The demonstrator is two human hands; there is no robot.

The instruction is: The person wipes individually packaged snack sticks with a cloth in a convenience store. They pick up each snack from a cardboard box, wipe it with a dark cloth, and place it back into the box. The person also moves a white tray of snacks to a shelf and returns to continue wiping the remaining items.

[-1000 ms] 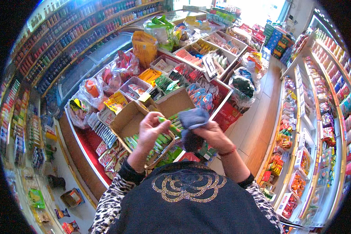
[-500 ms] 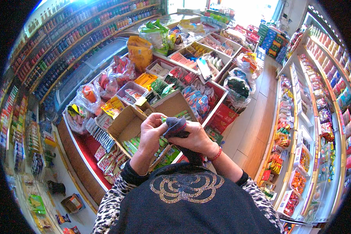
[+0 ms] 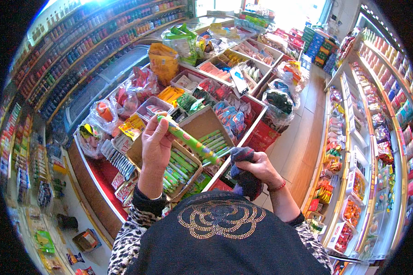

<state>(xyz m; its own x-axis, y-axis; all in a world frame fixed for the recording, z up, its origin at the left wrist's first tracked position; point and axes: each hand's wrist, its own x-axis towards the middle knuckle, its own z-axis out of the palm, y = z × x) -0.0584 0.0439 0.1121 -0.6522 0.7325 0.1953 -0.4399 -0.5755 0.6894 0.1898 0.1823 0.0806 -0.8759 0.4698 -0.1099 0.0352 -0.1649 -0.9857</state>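
Observation:
My left hand [image 3: 154, 144] is raised above an opened cardboard box [image 3: 136, 152], pinching one end of a long green stick-shaped package [image 3: 190, 140]. The stick slants down to the right, its far end close to the cloth. A dark grey cloth [image 3: 247, 184] is bunched in my right hand [image 3: 263, 168], whose fingers are closed round it; part of it hangs below. Several more green sticks [image 3: 176, 170] of the same kind lie in the box under my hands.
A red-lined display table holds snack packets, plastic bags [image 3: 103, 112], an orange bag [image 3: 164, 62] and a phone [image 3: 238, 80]. Shelves of bottles [image 3: 69, 64] curve along the left. Snack shelves [image 3: 353, 183] stand at the right beyond a wood-look floor [image 3: 303, 133].
My hands, earlier close together with the cloth around the stick, have drawn apart. The left moved up and left with the stick, now exposed; the right moved right with the cloth.

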